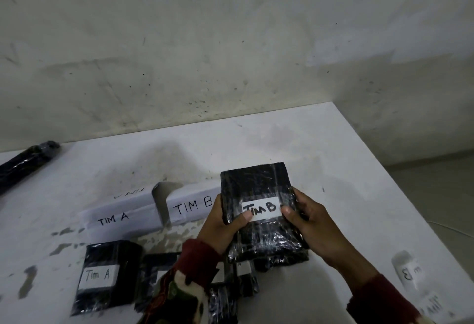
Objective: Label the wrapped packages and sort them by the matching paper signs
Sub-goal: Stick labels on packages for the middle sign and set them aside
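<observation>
Item: black wrapped package (pixel 259 190) labelled "Tim B", raised just right of the TIM B sign (pixel 191 207). Left hand (pixel 221 226) and right hand (pixel 311 223) grip its sides, thumbs pressing the label (pixel 261 208). Risk: slick wrap slipping; package toppling the sign.

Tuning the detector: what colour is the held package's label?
White label, black handwriting, on the black package. Head view.

Dim, flat greenish light. Soft shadow on desk (pixel 333 169) toward 12 o'clock. Glare specks on package wrap (pixel 256 185). Edges bowed, corners soft.
</observation>
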`<state>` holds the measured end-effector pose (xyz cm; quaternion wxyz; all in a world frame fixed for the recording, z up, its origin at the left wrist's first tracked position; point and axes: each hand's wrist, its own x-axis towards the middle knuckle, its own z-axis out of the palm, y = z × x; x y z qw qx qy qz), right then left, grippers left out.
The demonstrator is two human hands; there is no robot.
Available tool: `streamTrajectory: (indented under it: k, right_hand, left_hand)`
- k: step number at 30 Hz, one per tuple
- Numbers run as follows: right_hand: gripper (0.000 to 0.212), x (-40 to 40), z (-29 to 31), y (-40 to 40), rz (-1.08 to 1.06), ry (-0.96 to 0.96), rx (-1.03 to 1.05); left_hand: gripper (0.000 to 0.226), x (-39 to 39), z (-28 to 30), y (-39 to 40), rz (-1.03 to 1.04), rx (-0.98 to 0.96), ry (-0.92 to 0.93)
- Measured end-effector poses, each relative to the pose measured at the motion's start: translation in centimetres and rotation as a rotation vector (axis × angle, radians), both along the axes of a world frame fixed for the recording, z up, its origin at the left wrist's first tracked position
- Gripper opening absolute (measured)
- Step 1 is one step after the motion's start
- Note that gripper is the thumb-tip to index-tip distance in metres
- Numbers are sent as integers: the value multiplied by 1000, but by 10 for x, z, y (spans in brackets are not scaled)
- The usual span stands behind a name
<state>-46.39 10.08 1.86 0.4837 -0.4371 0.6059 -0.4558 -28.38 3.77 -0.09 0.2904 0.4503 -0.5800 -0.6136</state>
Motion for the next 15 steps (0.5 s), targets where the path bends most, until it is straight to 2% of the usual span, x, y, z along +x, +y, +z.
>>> streamTrajectory:
  k: [4, 7, 10, 13, 15]
  right_hand:
    - [32, 4, -5, 3, -15, -12, 19]
    - [29, 7, -11, 8, -35, -25, 56]
    - [21, 7, -20, 15, -95, -18, 102]
    - [6, 3, -28, 21, -157, -5, 155]
    - [8, 0, -35, 25, -156, 18, 186]
  left_hand:
    - [16, 4, -3, 2, 36, 66, 48]
    - [13, 4, -3, 10, 124, 155, 78]
    - [19, 5, -10, 19, 118, 138, -14]
    - [22, 7, -15, 27, 25, 106, -102]
    - [16, 7, -19, 33, -36, 28, -181]
